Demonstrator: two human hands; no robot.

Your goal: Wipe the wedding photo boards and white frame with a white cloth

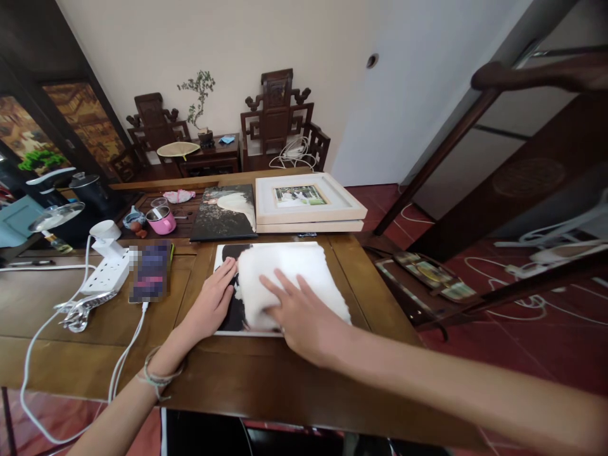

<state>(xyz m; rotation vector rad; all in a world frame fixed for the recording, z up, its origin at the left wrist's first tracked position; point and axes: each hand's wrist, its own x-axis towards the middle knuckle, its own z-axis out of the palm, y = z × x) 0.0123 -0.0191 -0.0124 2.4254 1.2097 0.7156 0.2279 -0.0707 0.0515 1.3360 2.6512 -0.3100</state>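
A white fluffy cloth [313,272] lies spread over most of a flat picture panel [234,316], whose dark left side and pale lower edge stay visible. My right hand [297,310] presses on the cloth with its fingers spread. On the panel's left edge rests my left hand [213,301], its fingers stretched out flat and close together, just beside the cloth. The cloth hides the rest of the panel's picture.
Behind the panel lie a dark photo panel [225,212] and stacked pale wooden frames [308,196]. To the left are a phone [151,272] on a cable, a white power strip [109,272] and a pink mug [161,220]. A wooden chair [484,101] stands at right.
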